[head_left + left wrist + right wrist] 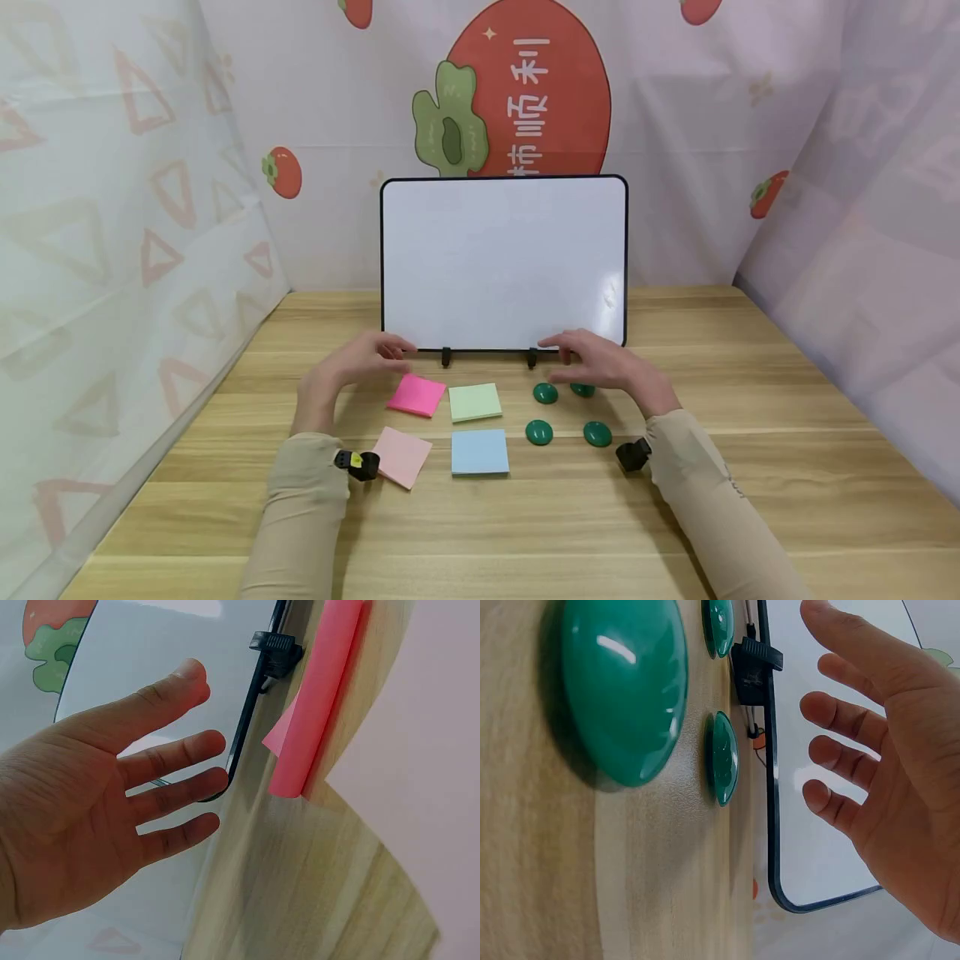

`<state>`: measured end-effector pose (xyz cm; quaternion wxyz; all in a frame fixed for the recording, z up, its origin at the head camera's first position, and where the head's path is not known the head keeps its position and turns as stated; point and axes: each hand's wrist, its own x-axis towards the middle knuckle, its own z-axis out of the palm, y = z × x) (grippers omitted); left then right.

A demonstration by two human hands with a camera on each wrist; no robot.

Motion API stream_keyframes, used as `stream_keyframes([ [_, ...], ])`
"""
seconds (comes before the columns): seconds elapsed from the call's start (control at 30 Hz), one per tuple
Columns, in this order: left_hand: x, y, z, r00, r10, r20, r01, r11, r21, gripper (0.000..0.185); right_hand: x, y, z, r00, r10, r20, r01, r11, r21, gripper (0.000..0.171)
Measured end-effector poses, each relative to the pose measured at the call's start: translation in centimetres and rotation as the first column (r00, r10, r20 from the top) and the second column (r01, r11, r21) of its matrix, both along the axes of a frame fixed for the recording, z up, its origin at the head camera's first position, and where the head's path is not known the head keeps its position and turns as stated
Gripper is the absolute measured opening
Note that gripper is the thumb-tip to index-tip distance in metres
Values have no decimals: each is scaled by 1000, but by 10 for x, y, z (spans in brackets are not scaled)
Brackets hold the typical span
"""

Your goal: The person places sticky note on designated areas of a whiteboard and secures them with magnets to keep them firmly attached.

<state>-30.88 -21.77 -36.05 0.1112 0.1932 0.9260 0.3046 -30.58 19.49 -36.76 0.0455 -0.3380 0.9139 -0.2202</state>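
A whiteboard with a black frame stands upright at the back of the table. Close to its lower left corner, my left hand hovers with relaxed, spread fingers, holding nothing. Just below that hand lies a hot pink sticky note pad. My right hand is near the board's lower right corner, fingers loosely bent with nothing in them. Under and in front of it sit several green domed magnets, one partly hidden by the hand. In the right wrist view a magnet looms large beside the whiteboard.
Light green, pale pink and blue sticky note pads lie mid-table, left of the magnets. Two black stand feet jut forward below the board. Printed cloth walls in the wooden table.
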Motion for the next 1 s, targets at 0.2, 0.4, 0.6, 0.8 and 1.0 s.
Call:
stream_keyframes([
  [0.2,0,-3,-3,1000,-27,14,27,999,-26,43,2,1,-1,998,8,56,-7,1000,-25,58],
  [0.4,-2,-7,-11,999,-31,43,32,999,-27,40,3,2,-3,991,17,135,-13,1000,-26,57],
  [0.6,-5,-10,-19,998,-51,43,52,998,-18,40,3,2,-4,985,27,170,-26,1000,-5,58],
  [0.8,-7,-12,-24,997,-47,53,48,999,-24,39,3,0,-4,979,26,200,-32,999,25,58],
  [1.0,-8,-9,-25,998,-33,58,34,999,-15,29,3,-1,-6,977,30,213,-40,998,41,58],
])
